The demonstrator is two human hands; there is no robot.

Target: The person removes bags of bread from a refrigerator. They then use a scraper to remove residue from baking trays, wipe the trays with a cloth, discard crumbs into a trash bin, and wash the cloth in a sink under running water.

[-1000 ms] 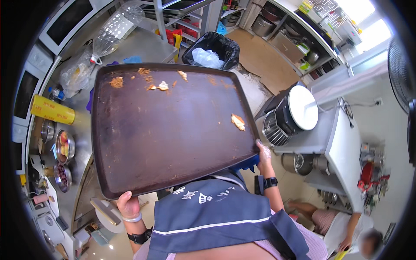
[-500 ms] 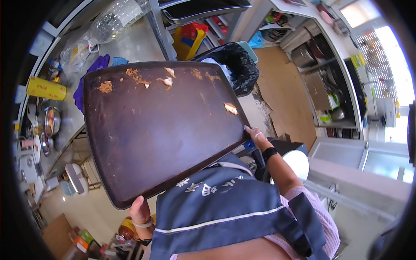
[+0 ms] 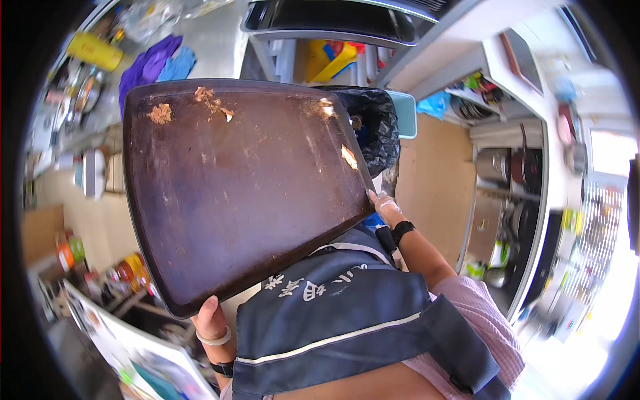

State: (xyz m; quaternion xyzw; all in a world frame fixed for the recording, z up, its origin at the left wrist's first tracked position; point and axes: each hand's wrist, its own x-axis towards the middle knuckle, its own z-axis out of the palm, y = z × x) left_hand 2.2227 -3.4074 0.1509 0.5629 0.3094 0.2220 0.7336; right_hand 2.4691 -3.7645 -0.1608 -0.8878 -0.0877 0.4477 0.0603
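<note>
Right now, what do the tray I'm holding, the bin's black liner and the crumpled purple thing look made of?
The tray: probably metal, perhaps coated; dark brown, rigid, with a dull sheen and scuffs.
The liner: thin plastic film, judging by its glossy crinkles.
The purple thing: likely matte fabric, given its soft folds, though thin rubber is possible.

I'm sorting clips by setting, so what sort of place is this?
Probably a kitchen, perhaps a bakery's: a large baking tray bearing food scraps, a steel pot, and another dark tray on a rack.
</note>
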